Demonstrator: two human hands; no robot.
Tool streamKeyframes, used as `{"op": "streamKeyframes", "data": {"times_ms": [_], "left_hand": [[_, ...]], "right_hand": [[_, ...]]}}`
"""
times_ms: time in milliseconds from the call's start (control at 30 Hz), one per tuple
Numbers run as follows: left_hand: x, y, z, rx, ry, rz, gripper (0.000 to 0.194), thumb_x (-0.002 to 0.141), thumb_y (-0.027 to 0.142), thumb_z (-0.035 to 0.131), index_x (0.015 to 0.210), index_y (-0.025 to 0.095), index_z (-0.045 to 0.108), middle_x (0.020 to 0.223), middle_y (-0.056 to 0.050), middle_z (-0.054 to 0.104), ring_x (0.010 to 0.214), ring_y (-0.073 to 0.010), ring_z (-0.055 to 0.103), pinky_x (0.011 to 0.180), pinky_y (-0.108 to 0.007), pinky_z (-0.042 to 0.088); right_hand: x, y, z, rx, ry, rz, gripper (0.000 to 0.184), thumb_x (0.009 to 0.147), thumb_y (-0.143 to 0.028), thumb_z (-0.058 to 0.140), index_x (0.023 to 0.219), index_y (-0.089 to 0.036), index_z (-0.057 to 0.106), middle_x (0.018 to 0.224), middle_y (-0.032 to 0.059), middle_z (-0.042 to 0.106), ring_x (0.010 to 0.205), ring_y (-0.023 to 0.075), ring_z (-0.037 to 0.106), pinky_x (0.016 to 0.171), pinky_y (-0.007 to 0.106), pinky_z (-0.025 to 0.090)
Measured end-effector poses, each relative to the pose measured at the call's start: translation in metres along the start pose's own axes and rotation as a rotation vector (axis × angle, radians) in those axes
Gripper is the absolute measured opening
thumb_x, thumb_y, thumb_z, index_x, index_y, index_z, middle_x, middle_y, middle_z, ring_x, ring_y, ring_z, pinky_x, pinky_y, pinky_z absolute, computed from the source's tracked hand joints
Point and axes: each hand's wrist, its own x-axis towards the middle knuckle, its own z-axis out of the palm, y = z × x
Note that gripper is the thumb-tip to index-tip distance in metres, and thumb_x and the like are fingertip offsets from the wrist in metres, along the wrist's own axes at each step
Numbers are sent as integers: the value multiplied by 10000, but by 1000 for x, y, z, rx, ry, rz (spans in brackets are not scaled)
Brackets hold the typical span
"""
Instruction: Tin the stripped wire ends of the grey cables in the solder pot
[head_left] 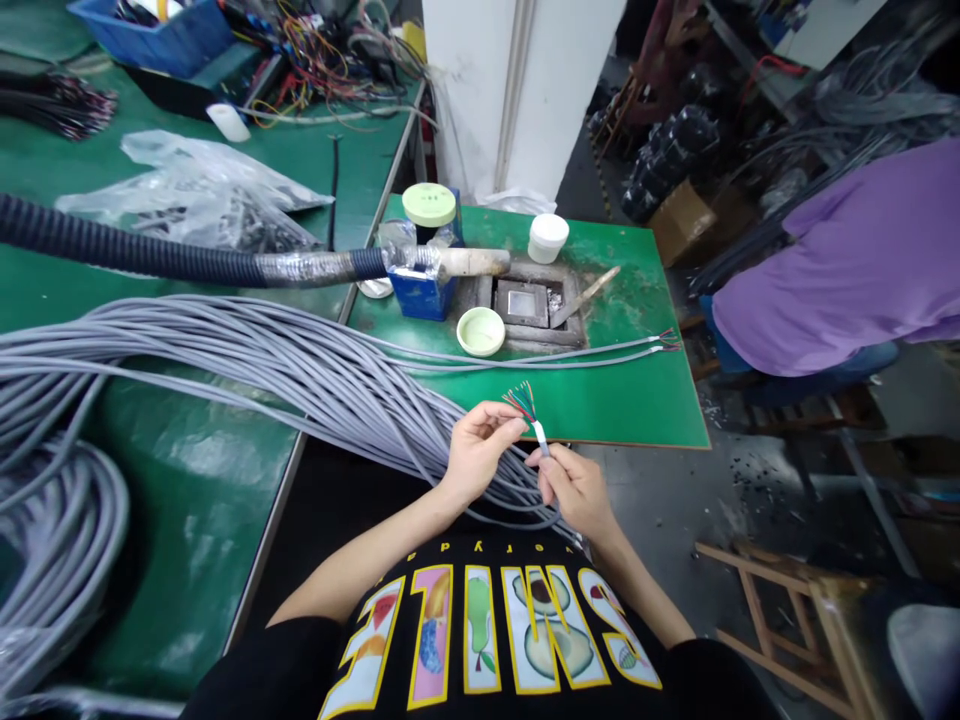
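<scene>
Above the lap, near the board's [630,410] front edge, the grey cable [545,450] — white-sleeved, tipped with fanned coloured wires — points away, leaning slightly left; the right hand [576,488] grips it, the left [480,450] pinches its wires.

The head camera looks forward and down from above the fingers [510,432]. Its view (the only one) reaches well beyond them

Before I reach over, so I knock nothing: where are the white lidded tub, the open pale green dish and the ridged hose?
White lidded tub [550,228]: head view, on its lid.
Open pale green dish [481,350]: head view, on its near wall.
Ridged hose [187,266]: head view, on its dark ridged stretch.
</scene>
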Motion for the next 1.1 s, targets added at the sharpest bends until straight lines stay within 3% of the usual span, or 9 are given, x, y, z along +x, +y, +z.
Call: {"op": "streamKeyframes", "data": {"times_ms": [133,233,333,467,667,900,1100], "left_hand": [[-2,1,-2,191,-31,247,92,741,272,710,758,185,684,699,-18,637,694,-133,577,677,-258,462],[-1,2,-3,282,-25,321,80,765,257,688,815,199,713,713,-23,642,696,-136,568,668,-263,452],[3,7,-1,253,5,252,87,760,270,688,789,196,722,756,-31,672,702,-133,576,665,-256,455],[7,13,2,116,34,36,132,695,304,731,697,175,705,770,-34,695,660,-120,578,624,-240,462],[11,17,-2,17,-3,-135,206,655,326,764,752,150,721,703,-36,682,520,-69,495,497,-196,396],[14,18,-3,-75,-9,-211,257,628,312,784,797,133,710,627,-20,658,481,-49,465,476,-181,365],[18,21,-5,2,-30,-195,243,629,307,784,777,131,705,613,-20,656,477,-52,466,463,-183,348]], "right_hand": [[1,0,1,-23,13,-18,298,946,-357,384,836,-180,598,476,-48,501,424,87,459,492,205,384],[2,-2,2,-74,20,-32,295,943,-350,391,800,-180,585,482,-44,498,436,87,463,499,204,378],[2,-3,4,-143,22,-43,299,945,-355,389,810,-178,588,492,-36,504,469,96,483,517,207,379],[2,-1,5,-204,33,-59,299,945,-358,383,837,-180,598,505,-25,515,509,110,505,536,211,380],[2,2,5,-274,30,-70,296,947,-353,380,821,-187,589,522,-21,524,502,107,483,532,215,361],[2,-2,5,-300,26,-96,288,955,-348,382,800,-199,573,544,-17,532,525,114,507,540,219,352],[3,-1,5,-359,16,-126,296,958,-341,380,816,-187,590,659,19,609,589,124,553,587,228,368]]}}
